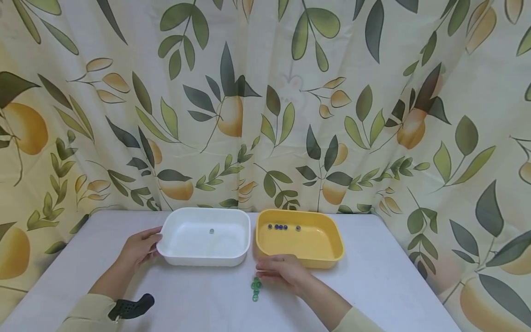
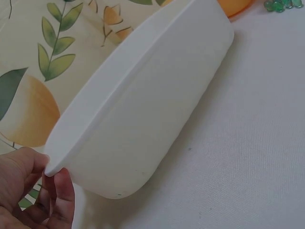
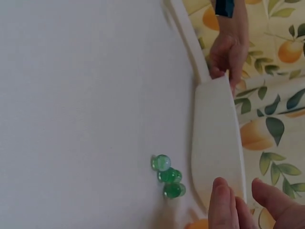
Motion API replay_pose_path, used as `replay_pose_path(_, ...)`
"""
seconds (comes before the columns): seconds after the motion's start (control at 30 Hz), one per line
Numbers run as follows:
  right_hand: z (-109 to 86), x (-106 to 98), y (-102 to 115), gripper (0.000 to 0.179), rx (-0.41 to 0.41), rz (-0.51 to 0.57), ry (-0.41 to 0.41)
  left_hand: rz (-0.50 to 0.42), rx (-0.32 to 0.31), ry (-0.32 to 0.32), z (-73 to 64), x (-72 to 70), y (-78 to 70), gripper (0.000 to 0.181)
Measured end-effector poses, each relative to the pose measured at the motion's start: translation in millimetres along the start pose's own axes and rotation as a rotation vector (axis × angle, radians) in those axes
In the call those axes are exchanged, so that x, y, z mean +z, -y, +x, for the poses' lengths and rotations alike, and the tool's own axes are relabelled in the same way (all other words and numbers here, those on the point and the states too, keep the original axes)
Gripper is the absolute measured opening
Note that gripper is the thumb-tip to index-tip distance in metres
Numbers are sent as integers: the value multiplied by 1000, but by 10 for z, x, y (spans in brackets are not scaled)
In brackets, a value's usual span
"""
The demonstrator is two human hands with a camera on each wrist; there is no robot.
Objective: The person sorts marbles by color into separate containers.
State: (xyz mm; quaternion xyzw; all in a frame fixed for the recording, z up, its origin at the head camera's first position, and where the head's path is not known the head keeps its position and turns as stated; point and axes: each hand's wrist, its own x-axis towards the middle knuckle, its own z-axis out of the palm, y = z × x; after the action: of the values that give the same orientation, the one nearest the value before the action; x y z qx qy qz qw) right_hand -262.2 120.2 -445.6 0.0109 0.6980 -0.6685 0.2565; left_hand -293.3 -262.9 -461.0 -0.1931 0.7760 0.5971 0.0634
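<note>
My left hand point(image 1: 140, 248) pinches the left end of the white plastic basin point(image 1: 203, 261), thumb and fingers on its rim point(image 2: 56, 164). Inside that basin lies one pale glass marble point(image 1: 211, 231). My right hand point(image 1: 286, 269) hangs in front of the yellow basin point(image 1: 319, 246), overlapping its near left corner in the head view. In the right wrist view its fingers point(image 3: 221, 207) are extended, the thumb apart, nothing between them. Several green glass marbles point(image 1: 256, 289) lie bunched on the table just beside its fingertips. Several dark blue marbles point(image 1: 280, 227) and a greyish one point(image 1: 298, 228) sit in the yellow basin.
Both basins stand side by side with a narrow gap on a table point(image 1: 199, 299) with a white cover. Behind and around it hangs a curtain point(image 1: 265, 152) printed with leaves and oranges. A black band point(image 1: 130, 308) is on the left wrist.
</note>
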Motion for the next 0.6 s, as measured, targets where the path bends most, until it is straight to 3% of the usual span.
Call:
replay_pose_path(0.27,-36,-85,-138,41,19,-45,-30,22,-4,-9,0,2,-10,50)
replay_pose_path(0.6,-34,-92,-334,35,-37,-77,-90,25,-7,-10,36,0,28,51)
